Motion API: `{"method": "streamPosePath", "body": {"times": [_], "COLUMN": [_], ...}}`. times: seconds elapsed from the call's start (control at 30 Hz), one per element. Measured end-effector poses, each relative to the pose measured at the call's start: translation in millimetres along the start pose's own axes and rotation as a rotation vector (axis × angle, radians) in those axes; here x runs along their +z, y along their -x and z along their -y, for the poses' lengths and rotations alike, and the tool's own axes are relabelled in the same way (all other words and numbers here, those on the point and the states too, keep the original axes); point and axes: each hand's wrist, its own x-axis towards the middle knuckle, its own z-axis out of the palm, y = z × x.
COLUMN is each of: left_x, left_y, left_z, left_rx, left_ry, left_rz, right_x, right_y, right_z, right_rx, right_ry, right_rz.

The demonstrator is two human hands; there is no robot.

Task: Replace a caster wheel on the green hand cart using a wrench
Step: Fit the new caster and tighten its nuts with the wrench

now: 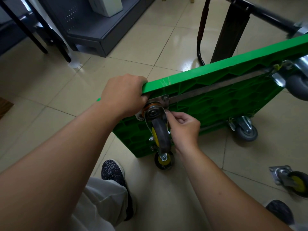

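Left hand [123, 94] grips the stiff green cart [216, 90] at its top edge; right hand [183, 128] pinches the likely heavy caster wheel [160, 130] by its plate.

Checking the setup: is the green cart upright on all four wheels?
No, the green cart is tipped on its edge, ribbed underside showing, the left hand gripping its upper edge.

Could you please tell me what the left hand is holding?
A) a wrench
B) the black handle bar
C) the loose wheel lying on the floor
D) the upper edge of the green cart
D: the left hand grips the upper edge of the green cart at its corner, while the right hand pinches at the caster mounted there.
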Motion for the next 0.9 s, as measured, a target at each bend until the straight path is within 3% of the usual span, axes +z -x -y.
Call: {"method": "streamPosePath", "body": {"times": [0.53, 0.9], "left_x": [-1.7, -0.6], "left_y": [1.2, 0.6], "left_z": [-0.2, 0.7], "left_rx": [-0.004, -0.003], "left_ry": [0.011, 0.02], "left_rz": [-0.009, -0.013], "right_x": [2.8, 2.4], "right_y": [-3.3, 2.0], "right_z": [3.0, 7.8], "right_rx": [0.334, 0.229], "right_ry": [-0.16, -0.194], "right_rz": [0.067, -0.022]}}
